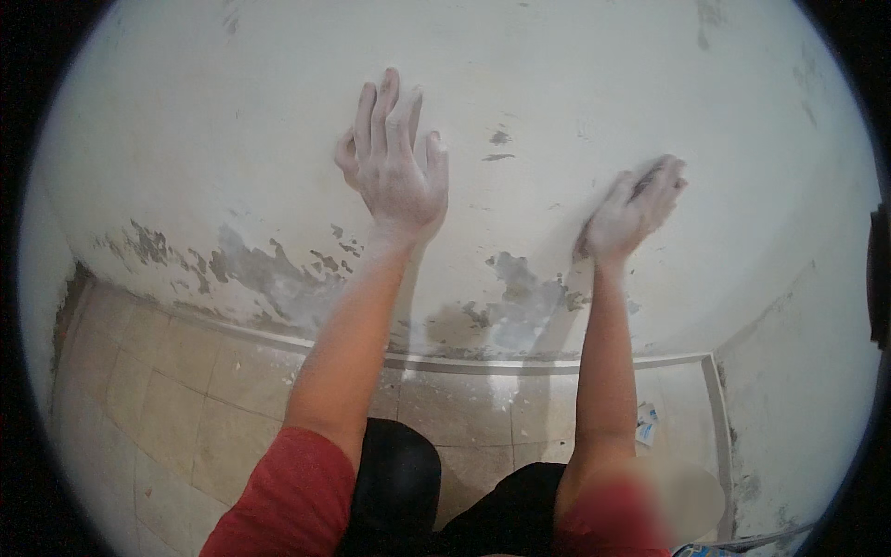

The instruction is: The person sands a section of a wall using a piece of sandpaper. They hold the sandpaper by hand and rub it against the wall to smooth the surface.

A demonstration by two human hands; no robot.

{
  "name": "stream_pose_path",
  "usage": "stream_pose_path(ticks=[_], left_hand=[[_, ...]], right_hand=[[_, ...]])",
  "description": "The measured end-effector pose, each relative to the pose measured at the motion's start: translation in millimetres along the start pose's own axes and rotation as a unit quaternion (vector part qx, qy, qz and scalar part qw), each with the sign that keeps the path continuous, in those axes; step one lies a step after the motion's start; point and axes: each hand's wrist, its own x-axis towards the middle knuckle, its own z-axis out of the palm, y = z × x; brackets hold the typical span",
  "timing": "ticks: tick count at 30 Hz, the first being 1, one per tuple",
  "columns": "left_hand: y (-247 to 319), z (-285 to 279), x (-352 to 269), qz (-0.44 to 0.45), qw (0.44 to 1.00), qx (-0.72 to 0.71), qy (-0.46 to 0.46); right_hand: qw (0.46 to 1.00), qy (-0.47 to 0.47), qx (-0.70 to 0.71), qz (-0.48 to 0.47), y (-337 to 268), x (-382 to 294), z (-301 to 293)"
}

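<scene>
My left hand point(404, 167), coated in pale dust, lies against the white painted wall point(543, 83) with its fingers spread and nothing visible in it. To the right and a little lower, my right hand point(626, 212), dusty too, is at the same wall. A dark edge shows between its thumb and fingers; whether that is a held object or shadow, I cannot tell. Grey patches of flaked paint point(278, 275) run along the lower wall, and another worn patch point(522, 299) lies between my forearms. Small grey marks point(499, 138) sit between the hands.
Below the wall runs a narrow skirting ledge point(487, 365), then a tiled floor point(174, 411) scattered with pale flakes. A crumpled blue and white wrapper point(647, 425) lies by my right forearm. Another stained wall point(779, 397) stands at the right. My knees are near the bottom.
</scene>
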Motion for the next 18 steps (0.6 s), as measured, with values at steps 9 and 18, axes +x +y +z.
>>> stream_pose_path(ticks=[9,18], left_hand=[[9.1,-0.3,-3.9,0.016,0.998,-0.010,-0.059],[4.0,-7.7,-10.2,0.054,0.993,0.025,-0.104]], right_hand=[[0.902,-0.218,-0.078,-0.365,27.2,-65.6,-13.6],[0.980,-0.134,0.048,-0.138,35.6,-68.8,-12.7]])
